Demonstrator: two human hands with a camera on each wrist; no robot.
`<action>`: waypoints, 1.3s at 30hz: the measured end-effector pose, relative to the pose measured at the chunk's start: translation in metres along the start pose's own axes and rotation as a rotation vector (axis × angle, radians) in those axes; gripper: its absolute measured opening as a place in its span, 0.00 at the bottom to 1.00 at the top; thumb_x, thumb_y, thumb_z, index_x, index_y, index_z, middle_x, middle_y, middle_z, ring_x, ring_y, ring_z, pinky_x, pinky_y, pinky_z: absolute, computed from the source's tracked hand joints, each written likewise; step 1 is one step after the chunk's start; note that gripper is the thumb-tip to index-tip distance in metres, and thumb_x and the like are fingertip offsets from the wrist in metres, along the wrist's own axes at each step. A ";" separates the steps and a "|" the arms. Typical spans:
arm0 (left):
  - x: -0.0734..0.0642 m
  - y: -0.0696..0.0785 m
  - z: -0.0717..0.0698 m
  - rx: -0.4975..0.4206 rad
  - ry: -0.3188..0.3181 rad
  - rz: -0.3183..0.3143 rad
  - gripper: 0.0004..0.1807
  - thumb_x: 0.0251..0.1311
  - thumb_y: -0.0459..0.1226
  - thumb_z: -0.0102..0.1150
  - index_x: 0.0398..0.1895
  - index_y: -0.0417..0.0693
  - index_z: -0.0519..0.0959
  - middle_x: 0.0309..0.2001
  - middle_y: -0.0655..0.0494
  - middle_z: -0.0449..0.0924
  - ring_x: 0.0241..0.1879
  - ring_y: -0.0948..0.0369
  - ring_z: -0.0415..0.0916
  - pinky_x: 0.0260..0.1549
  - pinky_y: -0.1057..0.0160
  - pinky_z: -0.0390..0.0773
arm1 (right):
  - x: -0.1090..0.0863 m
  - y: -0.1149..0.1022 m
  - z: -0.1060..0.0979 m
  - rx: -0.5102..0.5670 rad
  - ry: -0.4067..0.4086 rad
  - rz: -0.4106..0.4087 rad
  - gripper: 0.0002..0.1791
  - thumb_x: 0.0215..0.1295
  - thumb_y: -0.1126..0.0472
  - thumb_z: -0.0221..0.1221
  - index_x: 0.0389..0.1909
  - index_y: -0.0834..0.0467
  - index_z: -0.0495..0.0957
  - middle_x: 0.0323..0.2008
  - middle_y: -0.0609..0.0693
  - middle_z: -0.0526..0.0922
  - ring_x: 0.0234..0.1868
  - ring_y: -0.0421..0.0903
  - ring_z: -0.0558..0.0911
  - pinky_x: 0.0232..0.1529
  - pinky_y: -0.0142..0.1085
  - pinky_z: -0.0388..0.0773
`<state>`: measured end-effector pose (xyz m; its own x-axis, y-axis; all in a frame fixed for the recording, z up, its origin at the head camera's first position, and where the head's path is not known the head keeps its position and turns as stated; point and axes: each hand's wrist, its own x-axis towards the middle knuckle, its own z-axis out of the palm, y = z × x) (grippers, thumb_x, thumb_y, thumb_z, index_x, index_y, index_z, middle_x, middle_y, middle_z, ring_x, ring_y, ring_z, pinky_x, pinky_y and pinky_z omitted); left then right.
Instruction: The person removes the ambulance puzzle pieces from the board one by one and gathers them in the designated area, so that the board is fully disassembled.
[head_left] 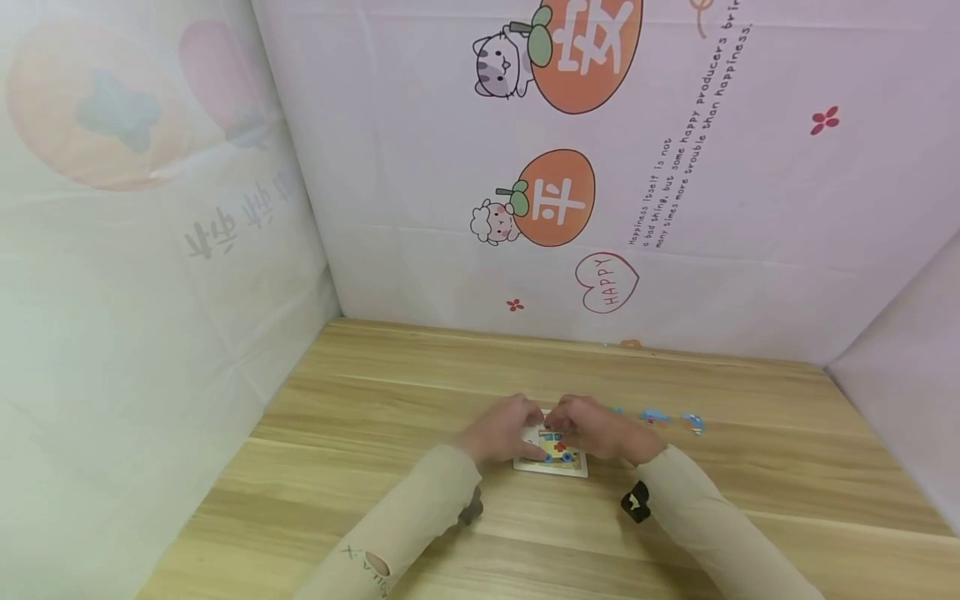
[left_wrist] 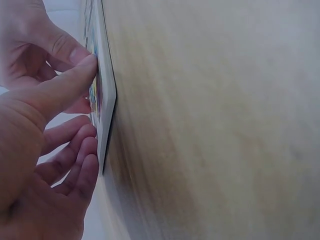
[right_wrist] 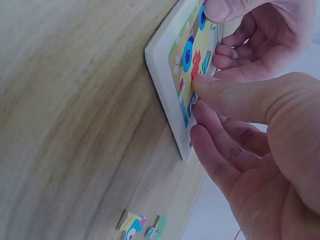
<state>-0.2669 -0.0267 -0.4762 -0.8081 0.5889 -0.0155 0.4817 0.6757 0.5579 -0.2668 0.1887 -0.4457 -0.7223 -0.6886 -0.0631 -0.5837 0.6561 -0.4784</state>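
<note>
A small white-rimmed jigsaw puzzle board point(head_left: 551, 472) lies on the wooden table, showing a yellow ambulance with blue wheels and a red cross. My left hand point(head_left: 497, 432) grips its left side; the thumb presses on the picture near a wheel, and the fingers bend at the board's edge. From the other side my right hand point(head_left: 600, 429) holds it, thumb on the picture by the red cross point(right_wrist: 196, 64) and fingertips at the far edge. Both hands cover part of the picture. Whether a single piece is pinched beneath the right fingers cannot be seen.
Loose puzzle pieces lie right of the board: a blue one point(head_left: 655, 415), another blue one point(head_left: 694, 422), and a green one point(head_left: 617, 409) partly behind the right hand. Printed cloth walls point(head_left: 420, 208) enclose the wooden table point(head_left: 360, 467) at the back and sides.
</note>
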 end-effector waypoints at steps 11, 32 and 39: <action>-0.002 0.005 -0.004 -0.014 0.008 -0.004 0.32 0.56 0.46 0.81 0.61 0.42 0.81 0.55 0.52 0.82 0.54 0.60 0.79 0.59 0.64 0.81 | 0.002 -0.001 -0.004 0.029 0.017 0.023 0.16 0.67 0.75 0.65 0.55 0.65 0.81 0.51 0.56 0.85 0.51 0.52 0.86 0.56 0.46 0.87; 0.005 -0.003 0.001 -0.003 0.004 0.016 0.32 0.56 0.47 0.80 0.59 0.41 0.81 0.56 0.52 0.83 0.56 0.59 0.80 0.60 0.64 0.81 | 0.004 0.000 -0.014 0.111 0.059 0.037 0.03 0.76 0.64 0.61 0.40 0.59 0.82 0.35 0.48 0.88 0.35 0.34 0.82 0.38 0.26 0.82; 0.000 0.004 -0.003 -0.004 -0.001 -0.002 0.32 0.55 0.47 0.81 0.59 0.41 0.81 0.56 0.51 0.83 0.54 0.60 0.80 0.61 0.65 0.81 | 0.002 0.000 -0.020 0.125 0.072 0.037 0.02 0.76 0.65 0.61 0.41 0.59 0.82 0.37 0.48 0.88 0.37 0.36 0.84 0.40 0.27 0.83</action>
<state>-0.2661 -0.0251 -0.4710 -0.8091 0.5874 -0.0173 0.4784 0.6754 0.5612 -0.2758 0.1936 -0.4289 -0.7698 -0.6379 -0.0217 -0.5089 0.6340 -0.5823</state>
